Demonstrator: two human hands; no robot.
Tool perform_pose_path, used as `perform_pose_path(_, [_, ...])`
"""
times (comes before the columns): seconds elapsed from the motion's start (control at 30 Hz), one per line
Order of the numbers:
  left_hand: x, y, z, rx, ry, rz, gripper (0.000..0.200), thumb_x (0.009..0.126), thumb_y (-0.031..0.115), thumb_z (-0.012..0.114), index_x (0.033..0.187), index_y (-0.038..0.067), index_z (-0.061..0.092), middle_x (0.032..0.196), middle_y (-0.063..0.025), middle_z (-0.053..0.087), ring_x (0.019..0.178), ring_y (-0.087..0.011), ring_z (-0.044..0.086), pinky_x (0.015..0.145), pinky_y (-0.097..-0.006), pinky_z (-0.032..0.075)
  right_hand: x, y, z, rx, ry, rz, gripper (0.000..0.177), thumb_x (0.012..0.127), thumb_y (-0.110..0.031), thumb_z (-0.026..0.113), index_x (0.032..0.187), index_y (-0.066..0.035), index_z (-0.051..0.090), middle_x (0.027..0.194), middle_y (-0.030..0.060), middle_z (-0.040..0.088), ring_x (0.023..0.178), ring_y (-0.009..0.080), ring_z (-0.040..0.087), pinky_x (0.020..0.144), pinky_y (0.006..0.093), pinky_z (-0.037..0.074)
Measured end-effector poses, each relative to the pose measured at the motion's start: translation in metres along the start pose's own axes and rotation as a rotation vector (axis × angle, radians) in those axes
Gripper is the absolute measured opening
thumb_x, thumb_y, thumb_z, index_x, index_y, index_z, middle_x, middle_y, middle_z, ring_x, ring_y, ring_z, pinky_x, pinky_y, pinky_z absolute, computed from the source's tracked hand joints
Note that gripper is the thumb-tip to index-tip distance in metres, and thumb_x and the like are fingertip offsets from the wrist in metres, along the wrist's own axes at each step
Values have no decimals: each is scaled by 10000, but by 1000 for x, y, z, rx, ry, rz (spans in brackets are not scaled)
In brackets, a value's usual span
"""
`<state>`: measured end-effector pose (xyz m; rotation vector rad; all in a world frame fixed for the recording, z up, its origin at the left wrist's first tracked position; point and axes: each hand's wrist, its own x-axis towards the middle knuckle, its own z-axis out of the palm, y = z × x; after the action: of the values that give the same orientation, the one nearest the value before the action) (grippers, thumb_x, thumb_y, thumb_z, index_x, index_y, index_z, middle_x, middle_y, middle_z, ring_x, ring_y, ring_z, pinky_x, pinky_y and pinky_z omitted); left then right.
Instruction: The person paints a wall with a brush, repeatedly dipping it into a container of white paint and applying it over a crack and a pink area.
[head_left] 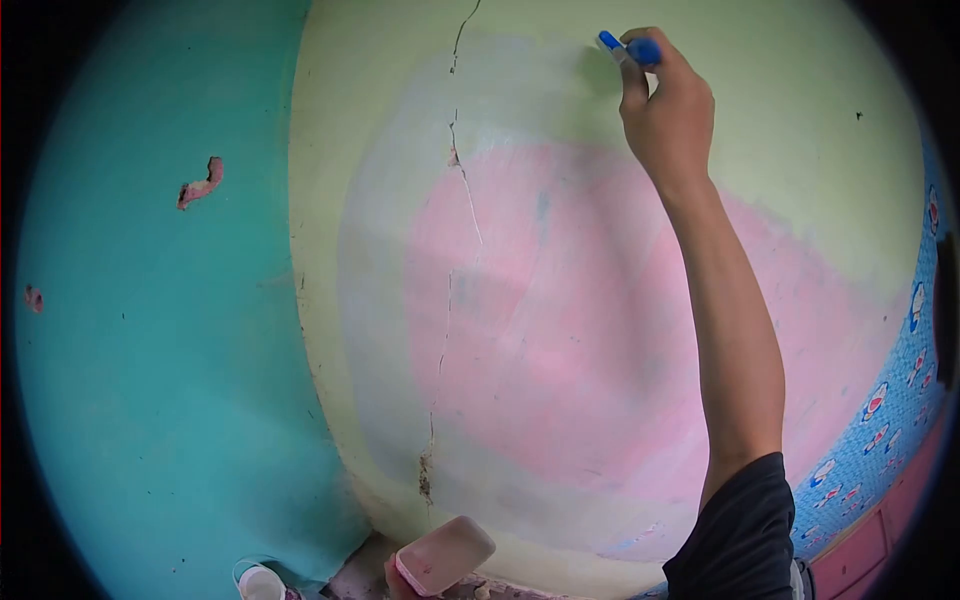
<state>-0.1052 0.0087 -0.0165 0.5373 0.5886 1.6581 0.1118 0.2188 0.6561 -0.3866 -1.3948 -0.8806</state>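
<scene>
High on the wall, my right hand [668,110] is closed around a small blue-handled tool [645,50]. Its other blue end sits close to the pale green paint; I cannot make out whether it is a brush or a scraper. At the bottom edge, my left hand [396,580] shows only in part, gripping a pink rectangular tub [445,556] in front of the wall's foot. The wall [560,330] has a pink patch ringed by greyish paint, with pale green around it. A thin dark crack [449,300] runs down its left part.
On the left stands a teal wall [170,380] with a chipped gouge [203,183] and a smaller chip [34,298]. A white bucket [262,583] with a wire handle is at the bottom left. Blue patterned covering [870,450] lines the right side, above a reddish panel [860,550].
</scene>
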Motion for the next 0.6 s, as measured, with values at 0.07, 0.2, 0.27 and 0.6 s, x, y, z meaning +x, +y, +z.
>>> perform_pose_path(0.07, [1,11,22,-9,-1,18,786,951,640,518,1414,5,516,1324,-190,624,1186,-368,642,949,-555,578,-22,-4,7,-139,-165,-190,225,907,-91,620,1124,-146,638,960,110,687,887,321,687,711,439,558])
perform_pose_path(0.2, [4,7,0,-64,33,-215,800,909,674,393,1490,129,469,1479,-157,511,1317,-472,514,962,-741,460,-127,-56,-6,-75,-806,-456,234,912,-123,577,1130,-181,635,988,84,660,989,269,671,727,397,585])
perform_pose_path(0.27, [10,2,-4,-74,3,-226,792,903,683,371,1479,153,485,1474,-130,522,1306,-449,528,959,-728,468,-188,-75,-26,179,-925,-402,271,868,-91,620,1125,-170,650,922,89,638,874,274,690,686,401,578])
perform_pose_path(0.6, [33,17,31,-195,-42,-369,820,917,702,346,1497,138,475,1451,-139,561,1281,-430,577,911,-659,542,-418,-156,-192,609,-353,1375,199,1016,-79,594,1198,-4,564,1130,152,689,947,190,705,634,323,623])
